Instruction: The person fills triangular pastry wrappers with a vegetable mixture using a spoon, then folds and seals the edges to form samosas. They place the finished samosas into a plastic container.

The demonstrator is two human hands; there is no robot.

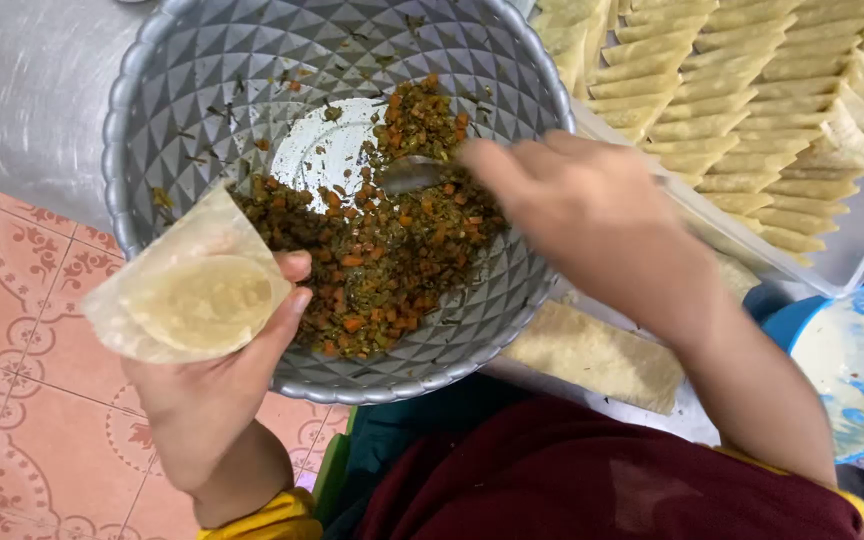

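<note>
Pink patterned floor tiles [22, 330] lie under my left side, with a dull metal surface [22, 90] beyond them. The faceted grey bowl [202, 60] fills the middle; its near rim hangs over my lap and its right rim nearly meets the tray of folded pastries [752, 110], so there is little free room on that side. My left hand [217, 385] is curled around a pastry cone [192, 295], thumb and fingertips pinching its edge, the open mouth just outside the bowl's left rim. My right hand [592, 215] is closed on a spoon [412, 175] whose bowl rests in the chopped vegetable filling [382, 260]. A stack of pastry strips [592, 355] lies below the bowl, and a blue bowl of white paste [852, 365] sits at the right edge.
</note>
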